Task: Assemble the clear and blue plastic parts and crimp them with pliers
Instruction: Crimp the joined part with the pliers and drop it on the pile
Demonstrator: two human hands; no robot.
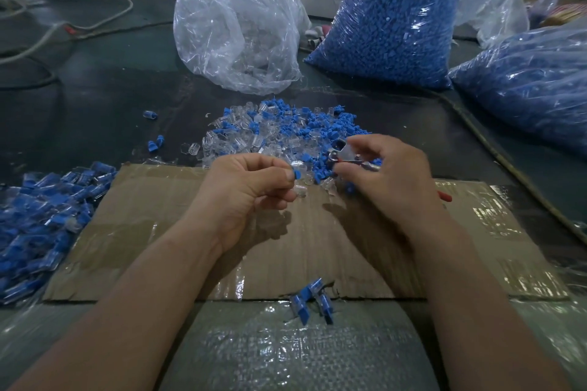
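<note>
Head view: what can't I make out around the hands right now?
All in the head view:
1. Metal pliers with red handles: the right hand covers the middle, so I cannot tell how far the jaws are open.
2. Small blue and clear plastic part: the left hand hides most of it, so its seating is unclear.
3. Crinkled clear plastic bag: glare blurs its contents.
4. Pile of blue assembled parts: cut off by the left edge.

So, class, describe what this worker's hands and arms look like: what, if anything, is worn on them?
The left hand and right hand are bare: no gloves, and no rings show. Both forearms are bare too, with no sleeve, watch or band in view down to the picture's edge.
</note>
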